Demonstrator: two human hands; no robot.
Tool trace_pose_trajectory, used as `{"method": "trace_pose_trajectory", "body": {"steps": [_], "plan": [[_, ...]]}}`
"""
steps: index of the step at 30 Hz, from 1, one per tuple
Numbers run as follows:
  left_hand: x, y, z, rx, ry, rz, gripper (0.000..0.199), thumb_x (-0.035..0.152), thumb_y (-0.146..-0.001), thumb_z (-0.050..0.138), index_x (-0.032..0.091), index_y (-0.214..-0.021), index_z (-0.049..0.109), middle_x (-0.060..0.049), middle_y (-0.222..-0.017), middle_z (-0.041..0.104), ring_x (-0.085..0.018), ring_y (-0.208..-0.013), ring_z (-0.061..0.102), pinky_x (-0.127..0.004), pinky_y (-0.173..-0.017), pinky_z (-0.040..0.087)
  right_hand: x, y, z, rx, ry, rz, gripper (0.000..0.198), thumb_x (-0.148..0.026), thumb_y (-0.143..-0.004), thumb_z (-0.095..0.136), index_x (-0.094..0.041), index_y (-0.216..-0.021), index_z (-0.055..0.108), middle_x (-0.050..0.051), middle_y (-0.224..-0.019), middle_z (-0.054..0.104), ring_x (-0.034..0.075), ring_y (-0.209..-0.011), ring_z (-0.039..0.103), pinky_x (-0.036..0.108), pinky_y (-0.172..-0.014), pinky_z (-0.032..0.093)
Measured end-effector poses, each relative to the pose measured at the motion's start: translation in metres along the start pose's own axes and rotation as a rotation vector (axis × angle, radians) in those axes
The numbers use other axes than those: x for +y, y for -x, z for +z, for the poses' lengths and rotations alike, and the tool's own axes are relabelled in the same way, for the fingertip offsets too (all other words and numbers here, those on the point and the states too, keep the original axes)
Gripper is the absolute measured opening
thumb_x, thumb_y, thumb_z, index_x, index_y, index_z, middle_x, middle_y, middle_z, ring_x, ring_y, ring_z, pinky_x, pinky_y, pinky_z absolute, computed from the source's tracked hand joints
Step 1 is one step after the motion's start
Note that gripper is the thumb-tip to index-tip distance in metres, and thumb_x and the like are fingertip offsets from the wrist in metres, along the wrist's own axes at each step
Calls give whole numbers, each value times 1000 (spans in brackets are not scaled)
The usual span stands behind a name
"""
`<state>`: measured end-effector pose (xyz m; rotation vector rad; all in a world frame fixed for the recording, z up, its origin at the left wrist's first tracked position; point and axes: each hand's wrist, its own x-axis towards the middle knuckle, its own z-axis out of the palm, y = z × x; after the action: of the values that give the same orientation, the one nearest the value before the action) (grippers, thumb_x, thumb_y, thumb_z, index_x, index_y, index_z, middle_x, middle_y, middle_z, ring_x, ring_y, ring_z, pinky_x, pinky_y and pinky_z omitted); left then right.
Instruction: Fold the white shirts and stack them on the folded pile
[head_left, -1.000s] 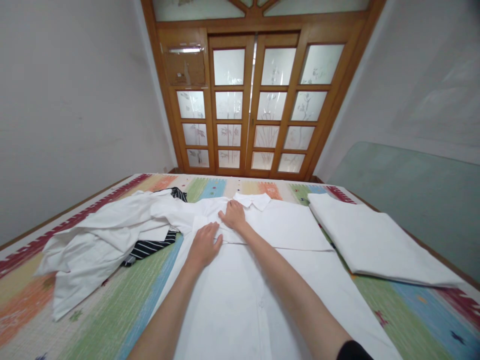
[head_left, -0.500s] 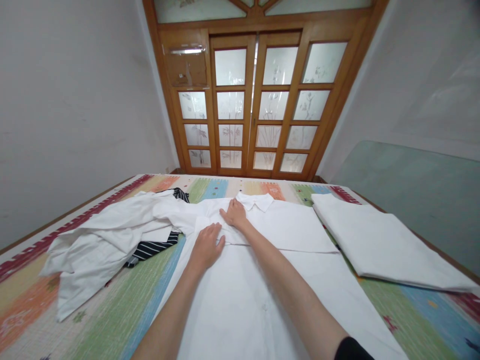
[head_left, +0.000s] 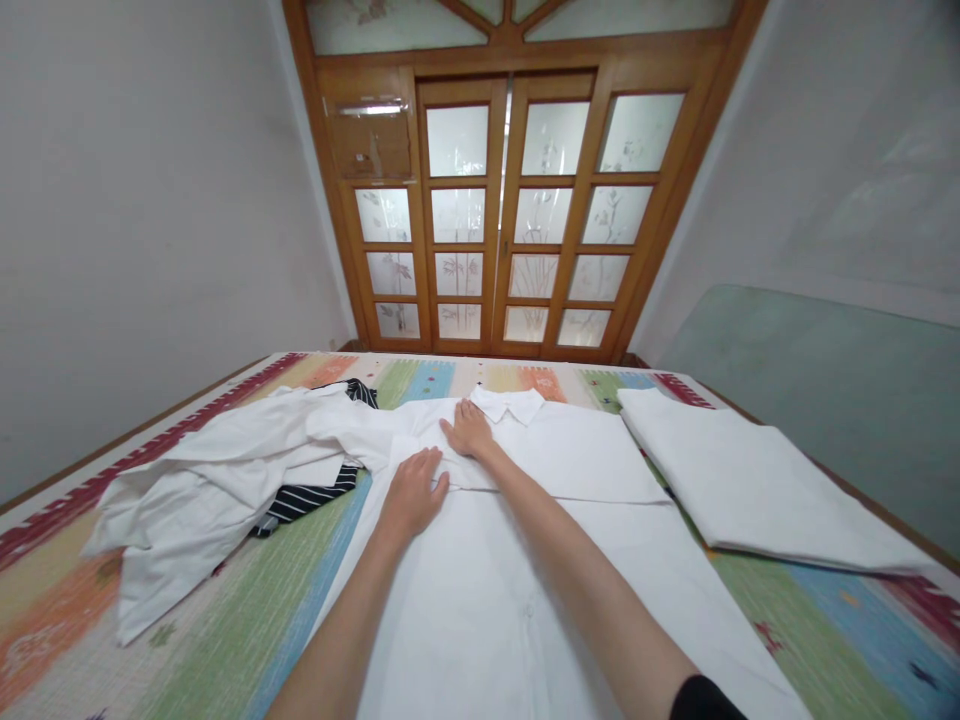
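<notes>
A white collared shirt (head_left: 495, 580) lies spread out in front of me, its collar at the far end. My left hand (head_left: 414, 492) rests flat on the left part of the shirt's chest, fingers stretched out. Just below the collar, my right hand (head_left: 469, 430) lies on the cloth, palm down with its fingers extended. The right sleeve side is folded across the chest in a straight band. Neither hand grips anything that I can see; the cloth under the palms is hidden.
A crumpled white garment (head_left: 217, 480) lies at the left over a black-and-white striped cloth (head_left: 315, 497). At the right is a folded white cloth (head_left: 765, 485). All lie on a multicoloured striped cover (head_left: 247, 610). A wooden glazed door (head_left: 499, 265) stands beyond, with a pale green panel (head_left: 810, 360) at right.
The view has shifted very slightly. Both hands stay in the same places on the shirt, and the cloth looks unchanged.
</notes>
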<state>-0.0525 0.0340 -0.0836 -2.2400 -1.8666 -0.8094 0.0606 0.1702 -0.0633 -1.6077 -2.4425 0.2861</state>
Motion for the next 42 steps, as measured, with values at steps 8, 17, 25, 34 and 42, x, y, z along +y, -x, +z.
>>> {"method": "trace_pose_trajectory", "body": {"steps": [8,17,25,34,42], "plan": [[-3,-2,-1,-25,-12,-4,42,34,-91,42,15,-125,58,-13,-129,63,-25,-124,55,-41,-106,42,22,36,-2,-1,54,-250,63,-43,-100,21,-5,-149,31,16,-157,23,26,-146,19,42,-117,17],[-11,-3,4,-126,-80,17,51,42,-95,34,15,-135,52,-13,-142,51,-25,-136,43,-45,-113,33,64,89,-17,-3,70,-271,65,-48,-100,21,-8,-150,31,13,-158,22,27,-147,17,43,-118,15],[-12,-3,0,-206,-142,40,57,46,-96,28,17,-141,46,-12,-147,45,-25,-139,38,-47,-113,29,138,130,-47,-17,123,99,65,-50,-100,20,-12,-152,27,10,-160,17,25,-147,14,43,-117,11],[-2,-3,-13,-314,-218,-39,62,49,-96,23,16,-148,37,-10,-152,37,-25,-143,29,-46,-116,22,190,151,-64,3,159,438,75,-55,-97,19,-6,-154,18,12,-161,7,29,-148,7,41,-118,7],[5,-4,-21,-360,-239,-70,65,47,-97,22,10,-148,34,-13,-153,34,-26,-144,26,-48,-116,21,181,171,-64,-5,196,343,73,-50,-98,20,0,-152,20,17,-160,13,29,-147,10,39,-117,9]]}}
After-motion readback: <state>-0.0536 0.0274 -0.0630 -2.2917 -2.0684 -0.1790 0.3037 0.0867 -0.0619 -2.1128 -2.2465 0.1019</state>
